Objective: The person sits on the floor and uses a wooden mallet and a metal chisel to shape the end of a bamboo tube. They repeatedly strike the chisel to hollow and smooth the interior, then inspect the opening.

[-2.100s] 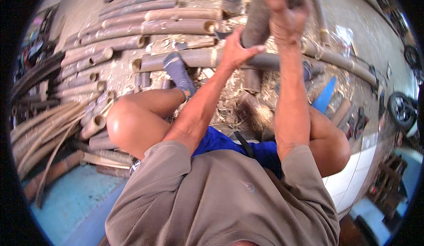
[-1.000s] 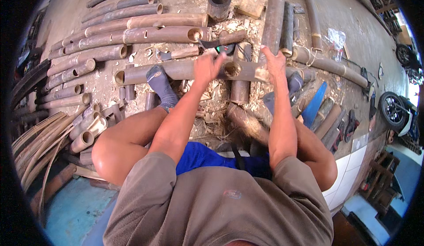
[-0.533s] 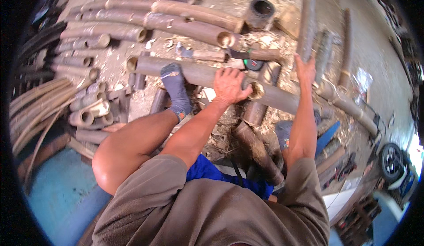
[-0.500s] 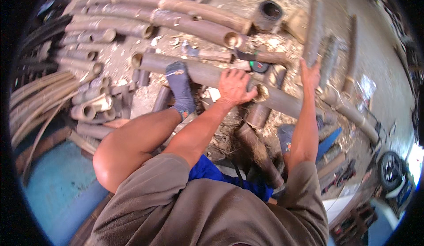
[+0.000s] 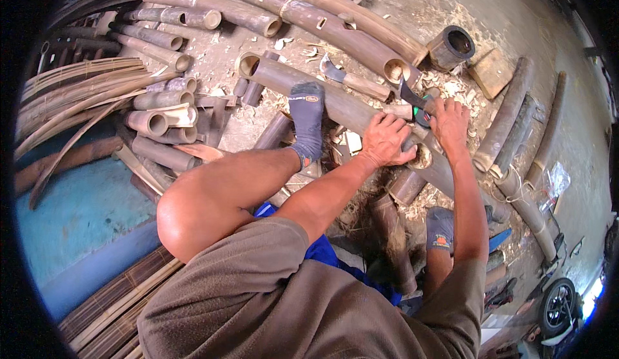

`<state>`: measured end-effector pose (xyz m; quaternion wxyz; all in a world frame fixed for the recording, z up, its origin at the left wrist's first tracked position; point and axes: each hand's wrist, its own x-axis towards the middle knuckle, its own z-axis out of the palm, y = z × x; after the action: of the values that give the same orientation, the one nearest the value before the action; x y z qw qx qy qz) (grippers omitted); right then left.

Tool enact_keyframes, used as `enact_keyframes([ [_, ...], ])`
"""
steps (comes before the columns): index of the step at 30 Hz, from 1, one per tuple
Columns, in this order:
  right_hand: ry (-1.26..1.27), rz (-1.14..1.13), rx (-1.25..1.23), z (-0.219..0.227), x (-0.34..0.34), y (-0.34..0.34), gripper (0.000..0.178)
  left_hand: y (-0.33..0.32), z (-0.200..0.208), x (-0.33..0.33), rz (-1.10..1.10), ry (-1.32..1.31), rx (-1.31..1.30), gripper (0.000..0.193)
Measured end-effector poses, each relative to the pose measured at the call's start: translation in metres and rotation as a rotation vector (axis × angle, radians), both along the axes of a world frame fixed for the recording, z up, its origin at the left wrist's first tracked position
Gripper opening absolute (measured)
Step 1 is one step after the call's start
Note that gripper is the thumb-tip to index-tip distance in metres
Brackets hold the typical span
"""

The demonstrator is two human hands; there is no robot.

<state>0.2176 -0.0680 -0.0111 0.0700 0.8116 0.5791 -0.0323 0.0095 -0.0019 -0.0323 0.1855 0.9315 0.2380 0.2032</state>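
Across the chip-strewn floor point(image 5: 445, 4), a long bamboo tube point(image 5: 348, 106) is laid, overlapped by the sock-clad left foot point(image 5: 307, 117); beside its round hole point(image 5: 423, 156), the tube is covered by the left hand point(image 5: 388, 141), palm down, its grip open; just beyond, a curved knife point(image 5: 407, 93) is touched at its handle point(image 5: 433, 106) by the right hand's point(image 5: 451, 124) bent fingers; whether that grip is closed cannot be told.

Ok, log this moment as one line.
left hand: resting on bamboo tube, beside its hole | right hand: on dark-bladed tool | nearby: short wide tube, wood shavings
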Motion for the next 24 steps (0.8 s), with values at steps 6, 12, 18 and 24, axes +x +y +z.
enact_keyframes([
  [6,0.638,-0.489,0.384,0.024,-0.022,-0.048,0.050,0.000,-0.002,0.001,-0.012,0.010,-0.002,0.043],
  [12,1.629,-1.165,1.055,0.073,-0.110,-0.106,0.030,0.002,0.000,0.001,-0.081,0.054,0.024,0.058],
  [18,1.783,-1.443,1.094,0.060,-0.216,-0.098,0.026,0.022,0.023,0.011,-0.374,0.333,-0.148,0.080],
  [24,1.731,-1.605,1.206,0.038,-0.258,-0.076,0.030,0.031,0.039,0.029,-0.498,0.538,-0.329,0.097],
])
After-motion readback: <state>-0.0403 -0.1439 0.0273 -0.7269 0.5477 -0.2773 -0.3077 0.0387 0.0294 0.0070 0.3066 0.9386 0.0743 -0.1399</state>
